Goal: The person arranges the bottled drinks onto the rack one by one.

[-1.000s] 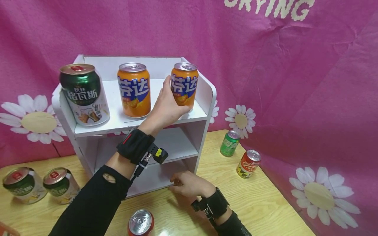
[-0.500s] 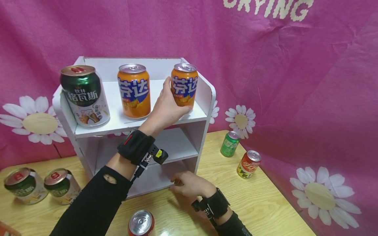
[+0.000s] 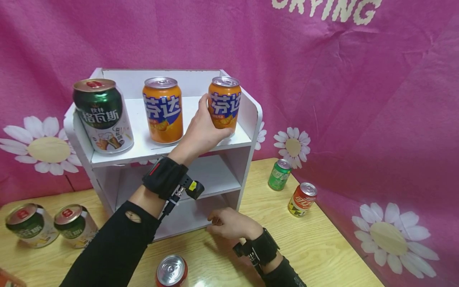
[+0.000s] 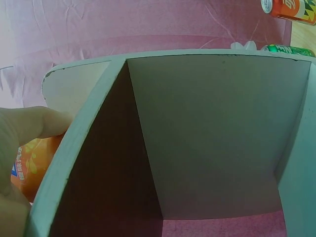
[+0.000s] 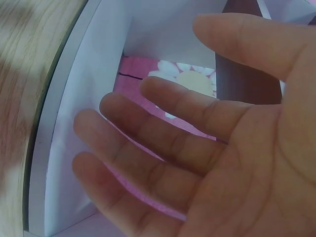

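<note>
On the top shelf of a white three-tier rack, my left hand grips an orange soda can at the right end, thumb at its front and a finger on its left side. The left wrist view shows part of that can beyond the shelf edge. A second orange soda can stands mid-shelf, and a tall green-and-white can is at the left end. My right hand is in front of the bottom shelf; the right wrist view shows its palm bare, with fingers loosely extended.
Right of the rack stand a green can and a red-and-yellow can. A red can is at the table's front. Two green-and-white cans are on the left. A pink flowered cloth hangs behind.
Both hands stay in place, the left one still on the right-hand orange soda can. Only a slight shift of the head view shows.
</note>
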Action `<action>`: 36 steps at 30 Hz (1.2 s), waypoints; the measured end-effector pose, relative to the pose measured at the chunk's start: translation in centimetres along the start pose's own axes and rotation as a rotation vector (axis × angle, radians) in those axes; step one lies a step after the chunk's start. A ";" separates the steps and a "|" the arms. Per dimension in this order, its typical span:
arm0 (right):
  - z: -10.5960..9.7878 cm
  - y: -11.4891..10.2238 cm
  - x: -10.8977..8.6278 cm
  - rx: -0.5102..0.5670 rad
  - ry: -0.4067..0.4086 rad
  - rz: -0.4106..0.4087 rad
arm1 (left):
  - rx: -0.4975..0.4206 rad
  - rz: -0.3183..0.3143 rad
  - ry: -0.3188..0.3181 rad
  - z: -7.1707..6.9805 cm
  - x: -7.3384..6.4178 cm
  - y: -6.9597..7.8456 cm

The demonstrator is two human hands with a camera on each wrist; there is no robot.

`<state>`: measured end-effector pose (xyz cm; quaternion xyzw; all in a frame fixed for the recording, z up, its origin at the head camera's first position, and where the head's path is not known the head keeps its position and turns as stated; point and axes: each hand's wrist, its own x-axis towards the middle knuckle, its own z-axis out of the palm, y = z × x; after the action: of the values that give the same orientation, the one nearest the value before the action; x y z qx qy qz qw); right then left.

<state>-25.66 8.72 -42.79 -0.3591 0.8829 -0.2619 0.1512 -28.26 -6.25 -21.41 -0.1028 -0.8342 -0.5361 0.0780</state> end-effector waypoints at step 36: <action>-0.7 1.0 -3.4 0.026 0.009 0.001 | 0.145 -0.046 -0.179 -2.9 -7.4 0.9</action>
<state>-24.15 12.04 -42.49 -0.3555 0.8803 -0.2750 0.1520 -20.85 -9.18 -21.16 -0.1254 -0.8765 -0.4648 -0.0017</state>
